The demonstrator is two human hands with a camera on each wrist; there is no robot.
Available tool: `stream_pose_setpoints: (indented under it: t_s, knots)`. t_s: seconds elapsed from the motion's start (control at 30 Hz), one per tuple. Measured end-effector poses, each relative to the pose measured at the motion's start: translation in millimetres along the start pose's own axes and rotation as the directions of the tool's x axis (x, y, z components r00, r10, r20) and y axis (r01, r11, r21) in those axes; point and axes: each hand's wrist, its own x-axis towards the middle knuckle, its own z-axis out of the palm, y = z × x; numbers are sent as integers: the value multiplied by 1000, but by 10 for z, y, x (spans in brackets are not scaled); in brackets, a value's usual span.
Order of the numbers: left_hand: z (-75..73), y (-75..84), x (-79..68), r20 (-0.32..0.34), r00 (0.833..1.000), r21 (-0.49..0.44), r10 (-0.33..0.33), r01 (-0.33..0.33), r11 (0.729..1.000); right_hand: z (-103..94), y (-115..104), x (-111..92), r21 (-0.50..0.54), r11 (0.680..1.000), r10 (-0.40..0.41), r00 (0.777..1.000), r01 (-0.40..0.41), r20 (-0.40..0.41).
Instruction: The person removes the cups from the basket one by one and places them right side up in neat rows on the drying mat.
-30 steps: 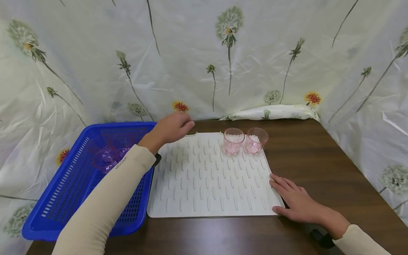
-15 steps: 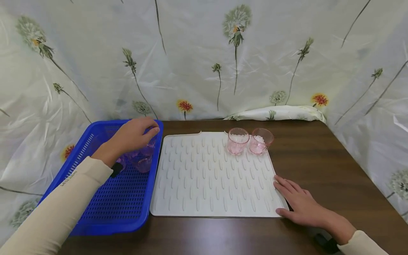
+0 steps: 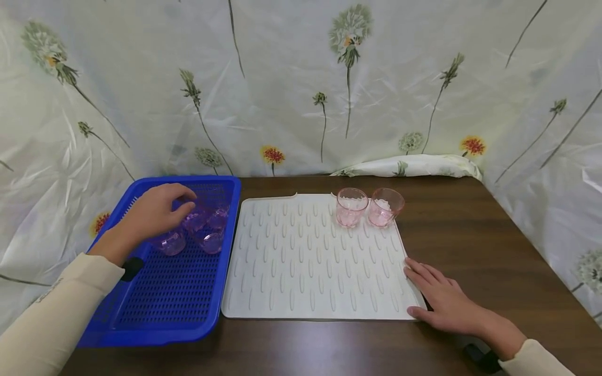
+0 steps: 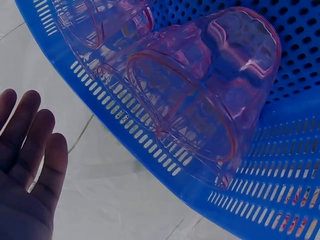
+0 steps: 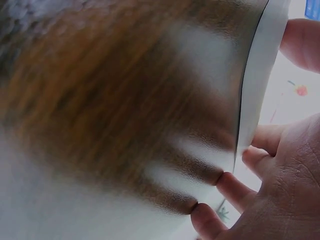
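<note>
My left hand (image 3: 155, 211) hovers over the far part of a blue plastic basket (image 3: 224, 271), its fingers loosely extended and holding nothing. In the left wrist view, the left hand (image 4: 30, 170) is apart from a clear pink glass (image 4: 235, 60) that lies on its side in the basket. Several such glasses sit there, one glass (image 3: 171, 243) just beside the hand. Two more, a pink glass (image 3: 351, 209) and its neighbour glass (image 3: 384, 209), stand upright at the white ridged mat's (image 3: 310, 277) far right corner. My right hand (image 3: 444, 303) rests with spread fingers on the mat's right edge.
The basket stands left of the mat on a dark wooden table (image 3: 461, 230). A flower-printed sheet (image 3: 282, 94) hangs behind and at both sides, with a rolled fold (image 3: 414, 165) lying along the table's back edge.
My left hand has moved left from above the mat's far left corner to over the basket. The head view has shifted slightly. My right hand stays at the mat's edge.
</note>
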Motion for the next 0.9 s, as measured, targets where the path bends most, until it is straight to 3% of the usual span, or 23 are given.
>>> stream_pose_setpoints:
  t_s: [0.17,0.33,0.43,0.67,0.9]
  knots:
    - [13,-53,-96,34,999,55,-5,3,998,22,0,-15,3,1000,-4,1000,4,-1]
    - [14,-176,-173,120,990,108,-77,64,992,15,14,-18,2,1000,-7,1000,7,-17]
    - [11,-254,-209,165,977,135,-137,116,984,1,19,-8,-4,1000,-7,1000,7,-10]
    - [24,-320,-292,245,923,179,-298,259,949,-18,12,19,-2,1000,-12,1000,12,12]
    - [70,-334,-309,245,906,195,-344,302,933,1,19,3,3,1000,18,999,-18,30]
